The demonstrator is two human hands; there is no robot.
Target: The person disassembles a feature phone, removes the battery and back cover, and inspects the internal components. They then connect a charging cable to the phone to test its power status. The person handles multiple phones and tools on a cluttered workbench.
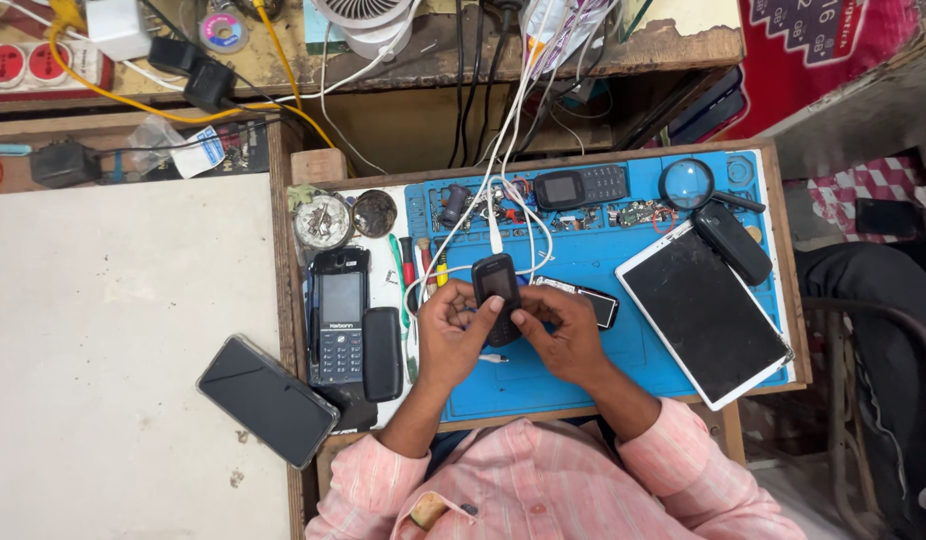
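Head view: left hand and right hand both clamped in a grip on small black keypad phone, held upright above blue work mat at table middle. White cable plugged into phone's far end. Tablet lying to the right, magnifying glass far right, black smartphone near left.

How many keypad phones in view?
3 clearly: a black one held in both hands, left hand and right hand; one on the mat's left strip; one lying sideways at the blue mat's top. Other dark handsets or parts nearby are unclear.
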